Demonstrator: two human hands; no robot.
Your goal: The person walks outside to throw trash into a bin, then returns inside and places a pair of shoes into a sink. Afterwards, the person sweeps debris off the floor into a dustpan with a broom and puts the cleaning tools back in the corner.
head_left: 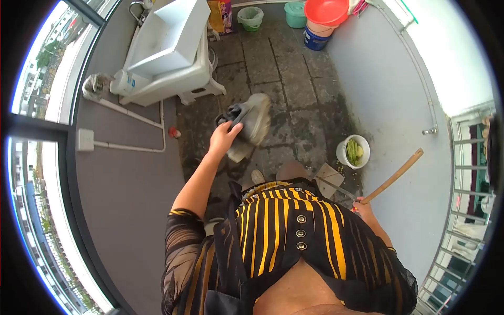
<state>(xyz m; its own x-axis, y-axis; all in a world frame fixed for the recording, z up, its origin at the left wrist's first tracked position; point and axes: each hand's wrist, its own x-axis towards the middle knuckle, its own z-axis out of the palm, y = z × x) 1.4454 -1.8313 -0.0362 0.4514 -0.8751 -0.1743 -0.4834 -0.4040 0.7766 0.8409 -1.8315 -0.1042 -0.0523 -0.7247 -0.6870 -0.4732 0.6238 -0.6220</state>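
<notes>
My left hand (224, 137) is closed on the dark top of a grey-beige bag-like item (257, 118), which hangs over the tiled floor and is partly blurred. What exactly this item is, I cannot tell. On the right, my right hand (362, 208) grips a long-handled tool by its wooden handle (392, 176). A thin metal rod runs from that hand toward a flat, light-coloured plate (331, 180) low by my legs.
A white sink (157, 84) holding a white box (176, 39) stands at the upper left. Near the right wall is a white bucket (341, 152) with green scraps. At the back are a green bin (250, 19), a teal tub (295, 14) and a red basin (326, 11).
</notes>
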